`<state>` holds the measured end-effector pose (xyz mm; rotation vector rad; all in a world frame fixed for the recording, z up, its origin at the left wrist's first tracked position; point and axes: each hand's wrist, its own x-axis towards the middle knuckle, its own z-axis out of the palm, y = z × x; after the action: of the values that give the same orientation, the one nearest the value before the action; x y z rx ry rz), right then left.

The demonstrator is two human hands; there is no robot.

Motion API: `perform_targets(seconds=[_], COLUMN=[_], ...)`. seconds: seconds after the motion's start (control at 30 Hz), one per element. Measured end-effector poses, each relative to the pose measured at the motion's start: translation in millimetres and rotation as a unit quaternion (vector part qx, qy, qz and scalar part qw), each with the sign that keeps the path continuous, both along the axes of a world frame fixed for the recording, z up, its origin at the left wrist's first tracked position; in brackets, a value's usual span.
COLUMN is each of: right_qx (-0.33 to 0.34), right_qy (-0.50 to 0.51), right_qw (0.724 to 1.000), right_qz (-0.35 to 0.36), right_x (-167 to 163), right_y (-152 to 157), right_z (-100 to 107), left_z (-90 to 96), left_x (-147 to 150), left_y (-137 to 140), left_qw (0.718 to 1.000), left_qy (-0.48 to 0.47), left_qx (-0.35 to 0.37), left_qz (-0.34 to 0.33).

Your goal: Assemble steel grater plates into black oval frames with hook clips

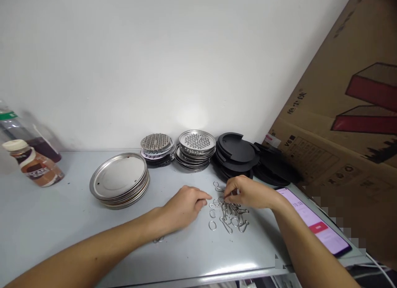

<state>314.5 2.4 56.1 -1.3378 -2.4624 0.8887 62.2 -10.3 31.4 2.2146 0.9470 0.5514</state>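
Grip, right hand (245, 192): fingers bent downward, tips over the upper edge of a heap of wire snap clips and metal rings (233, 213); I cannot tell whether a piece is pinched. Left hand (187, 206): index finger extended toward the heap, thumb apart from it, no part visible between them.

Governing relation: the heap lies directly below my right fingertips and spreads toward me; it lies to the right of my left index finger. My right hand is nearer. One clip (226, 226) at the near edge has its long axis slanting away from me toward the left. A loose ring (212, 229) lies just left of it.

Surroundings, on the desk (173, 263): a stack of round metal plates (119, 174) at left, two stacks topped by grater discs (156, 142) (197, 140) at rear, and black notched discs (237, 147) behind my right hand.

Markings: coffee bottle (39, 168), "SCAFE" legible, apparently Nescafé. Cardboard carton (335, 147), "V6" legible; its other characters are too blurred to read. Phone (322, 226): red button on the screen, digits unclear.
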Motion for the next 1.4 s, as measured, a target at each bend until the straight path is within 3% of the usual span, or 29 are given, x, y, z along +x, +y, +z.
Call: perform_targets(seconds=[0.07,0.17,0.23,0.33,0.43,0.57,0.7,0.83,1.03,1.13,1.2,1.27,1.4], right_qx=[0.017,0.011,0.011,0.027,0.036,0.041,0.094,0.127,0.031,-0.007,0.022,0.104,0.286], right_qy=[0.022,0.034,0.042,0.083,0.141,0.207,0.283,0.320,0.353,0.333,0.298,0.257,0.185], right_qw=[0.999,0.999,0.999,0.996,0.989,0.977,0.954,0.939,0.931,0.937,0.950,0.958,0.940], right_qz=[-0.022,-0.027,-0.026,-0.035,-0.021,-0.007,0.018,-0.006,-0.091,-0.107,-0.096,-0.066,-0.003], right_x=[-4,-11,-20,-41,-65,-90,-102,-102,-98,-97,-96,-95,-93], right_y=[-1,-2,-4,-9,-18,-32,-40,-39,-35,-35,-36,-36,-36], right_z=[0,-2,-6,-11,-17,-26,-34,-36,-36,-34,-33,-33,-39], left_z=[11.2,25.0,27.5,22.1,14.0,10.5,11.1,7.7,5.9,6.6,6.9,7.2,7.8], left_x=[-15,-51,-70,-80,-76,-67,-59,-55,-56,-58,-60,-62,-60], left_y=[6,8,3,-7,-14,-19,-20,-17,-17,-17,-15,-15,-18], left_qw=[0.999,0.988,0.976,0.972,0.980,0.983,0.958,0.921,0.929,0.928,0.926,0.929,0.948], left_qy=[0.021,0.134,0.195,0.212,0.165,0.013,-0.132,-0.198,-0.243,-0.251,-0.255,-0.252,-0.226], left_qx=[-0.004,-0.056,-0.078,-0.071,-0.086,-0.168,-0.237,-0.319,-0.243,-0.250,-0.258,-0.247,-0.184], left_qz=[0.024,0.049,0.057,0.067,0.068,0.077,0.093,0.105,0.136,0.118,0.104,0.108,0.129])
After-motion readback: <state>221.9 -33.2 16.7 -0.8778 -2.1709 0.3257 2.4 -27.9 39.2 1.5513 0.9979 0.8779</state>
